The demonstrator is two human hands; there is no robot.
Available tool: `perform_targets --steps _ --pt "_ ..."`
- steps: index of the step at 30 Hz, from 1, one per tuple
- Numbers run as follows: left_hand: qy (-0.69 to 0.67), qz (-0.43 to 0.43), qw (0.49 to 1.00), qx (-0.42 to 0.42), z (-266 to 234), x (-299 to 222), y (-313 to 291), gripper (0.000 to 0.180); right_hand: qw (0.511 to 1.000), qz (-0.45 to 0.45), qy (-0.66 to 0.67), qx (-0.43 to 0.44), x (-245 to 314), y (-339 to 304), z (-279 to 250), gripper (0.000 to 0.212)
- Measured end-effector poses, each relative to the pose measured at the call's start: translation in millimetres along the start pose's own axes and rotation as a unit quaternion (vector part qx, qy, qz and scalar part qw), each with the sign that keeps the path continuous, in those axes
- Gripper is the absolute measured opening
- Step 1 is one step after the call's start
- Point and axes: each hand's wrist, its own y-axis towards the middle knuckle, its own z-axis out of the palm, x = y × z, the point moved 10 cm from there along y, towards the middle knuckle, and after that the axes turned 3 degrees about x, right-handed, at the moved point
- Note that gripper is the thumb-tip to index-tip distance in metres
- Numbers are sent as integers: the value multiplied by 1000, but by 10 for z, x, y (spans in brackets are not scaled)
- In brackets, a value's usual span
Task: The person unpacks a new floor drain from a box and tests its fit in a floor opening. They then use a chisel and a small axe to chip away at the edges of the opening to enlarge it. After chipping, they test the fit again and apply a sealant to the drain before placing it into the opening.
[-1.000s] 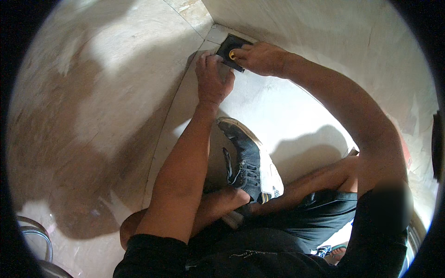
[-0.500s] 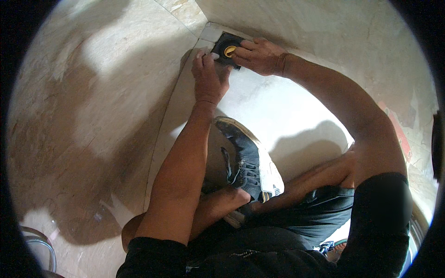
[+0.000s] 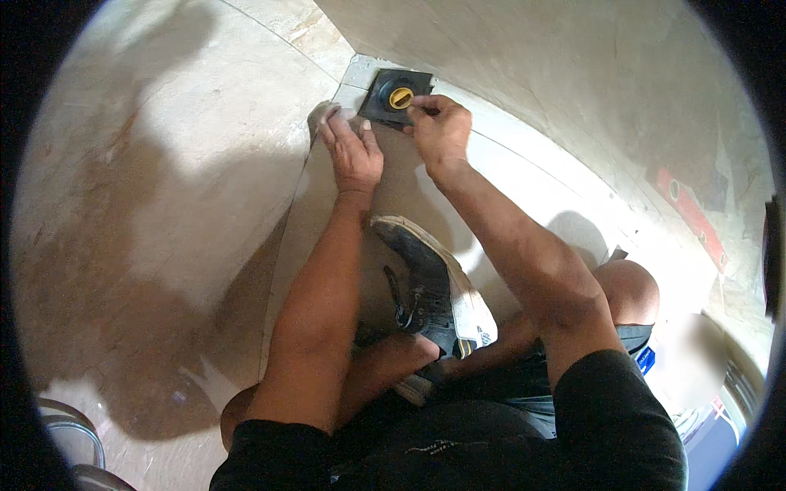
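Note:
A black square floor drain [image 3: 381, 109] with a round yellow centre piece [image 3: 400, 98] lies in the far corner of the pale tiled floor. Over its right side is my right hand [image 3: 443, 135], thumb and fingers pinched together beside the yellow piece. Something dark may be between those fingertips, but I cannot make it out. My left hand [image 3: 354, 154] lies just left of the drain with fingers stretched out toward the small white tile strip [image 3: 354, 96]. It holds nothing that I can see.
Beige walls [image 3: 524, 74] meet at the drain's corner. A red spirit level [image 3: 693, 218] leans at the right wall. My shoe [image 3: 426, 282] and crossed legs are close below my forearms. A metal ring-shaped tube [image 3: 78, 425] is at the lower left.
My right arm has swung inward, its hand now coming at the drain from below. My left hand has drawn slightly left and down. More of the drain and the spirit level shows.

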Motion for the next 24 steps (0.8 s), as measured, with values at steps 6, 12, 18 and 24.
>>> perform_targets --steps 6,12,18,24 --pt "63 107 986 113 84 -266 -82 30 998 -11 66 -2 604 -764 -921 16" --pt "87 126 972 176 165 -326 -118 27 991 54 -98 -78 1317 -1570 -2267 19" --pt "257 192 924 206 570 -17 -287 36 956 -67 -119 -261 1763 -2521 -3860 21" --pt "267 152 918 249 515 50 -47 38 893 -132 -34 -429 1606 -3430 -5234 19"
